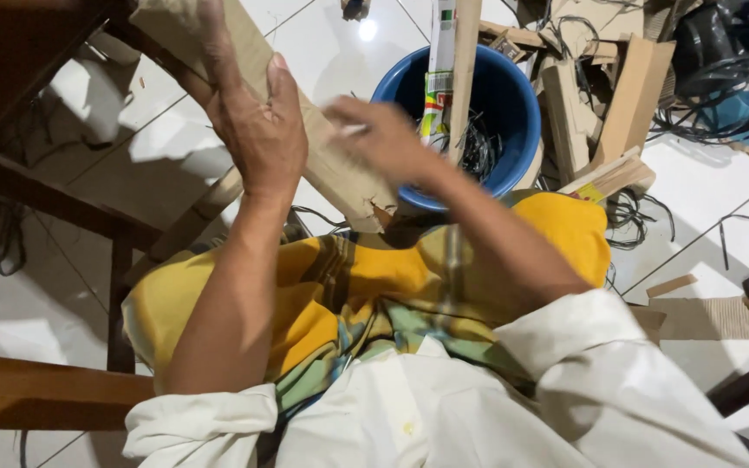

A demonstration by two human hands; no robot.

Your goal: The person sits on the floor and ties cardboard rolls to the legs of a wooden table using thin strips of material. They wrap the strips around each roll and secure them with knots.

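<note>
We clamp our left hand [253, 130] around a long cardboard strip [322, 147] slanting across our lap, while our right hand [379, 139], blurred, pinches its edge just beside the blue bucket [513, 113] of black wires [478, 147]. The strip could tear unevenly or slip, since the grips sit close together, leaving its long upper end unsupported.

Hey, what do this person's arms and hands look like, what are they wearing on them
Both arms are bare from the elbow down. Cream-white shirt sleeves are rolled or bunched up near the elbows: the left sleeve forms a thick crumpled cuff, the right sleeve sits looser. The left hand and right hand are ungloved, with no visible rings, watch or bands.
</note>
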